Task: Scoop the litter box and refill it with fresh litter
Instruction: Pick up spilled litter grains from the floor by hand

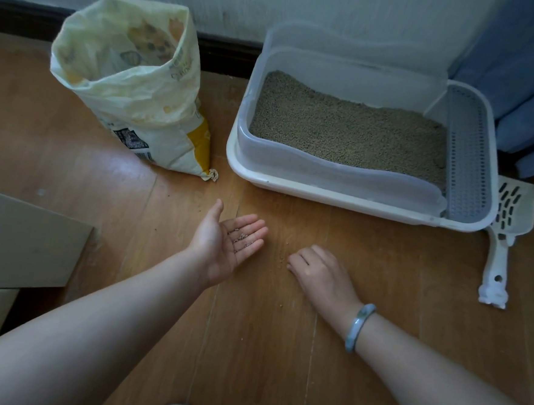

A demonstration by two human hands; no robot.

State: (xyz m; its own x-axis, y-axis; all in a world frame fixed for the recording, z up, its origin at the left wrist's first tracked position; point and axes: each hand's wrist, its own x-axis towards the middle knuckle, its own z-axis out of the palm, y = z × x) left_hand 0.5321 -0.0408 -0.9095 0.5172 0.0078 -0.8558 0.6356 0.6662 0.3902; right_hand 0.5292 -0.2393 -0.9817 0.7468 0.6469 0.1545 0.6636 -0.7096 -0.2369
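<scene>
The white litter box [292,185] stands at the upper right, filled with tan litter [350,129]. A perforated grey step [468,156] forms its right end. An open yellow-white litter bag [135,82] stands upright to its left. The white slotted scoop [506,238] lies on the floor beside the box's right corner. My left hand [228,247] is held palm up over the floor, fingers straight, with several litter grains [241,238] lying on the palm. My right hand [317,272] is palm down on the floor with curled fingertips at stray grains [284,257].
The wooden floor [249,343] runs to a dark baseboard [225,50] and a pale wall. A blue curtain [527,78] hangs at the right. A beige cardboard piece [19,242] lies at the left. A grey bangle [359,327] sits on my right wrist.
</scene>
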